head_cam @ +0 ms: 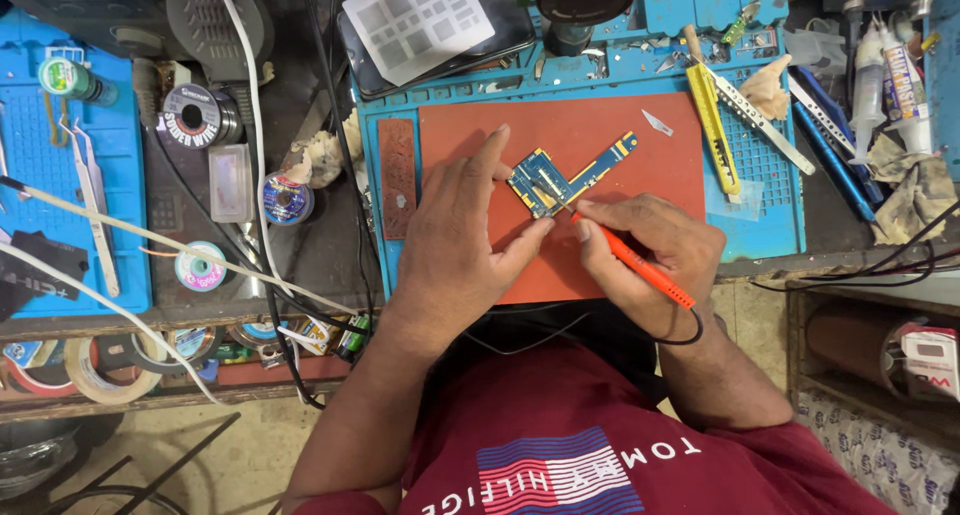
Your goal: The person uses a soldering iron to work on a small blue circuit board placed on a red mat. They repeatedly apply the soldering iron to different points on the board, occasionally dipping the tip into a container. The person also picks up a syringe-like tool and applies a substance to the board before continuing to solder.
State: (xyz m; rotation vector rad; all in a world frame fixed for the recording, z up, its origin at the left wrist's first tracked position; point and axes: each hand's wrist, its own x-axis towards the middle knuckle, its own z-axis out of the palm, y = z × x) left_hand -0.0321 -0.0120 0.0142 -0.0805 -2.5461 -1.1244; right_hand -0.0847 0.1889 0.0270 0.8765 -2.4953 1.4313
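Holding the blue circuit board flat on the red mat is the left hand's job: its fingers are spread, the forefinger reaching the board's upper edge and the thumb pressing near its lower corner. The right hand is clenched like a pen grip around an orange probe tool, whose tip touches the board near its middle; a dark lead runs off the tool's back end around the wrist.

To do this well, I judge that the left hand should pin the board firmly so it cannot skate on the mat, while the right rests its heel on the mat for a steady tip. Light pressure seems wise, since the parts look tiny. A loose small blade lies well apart, toward the mat's upper right, and a yellow cutter lies just beyond the mat on the table.
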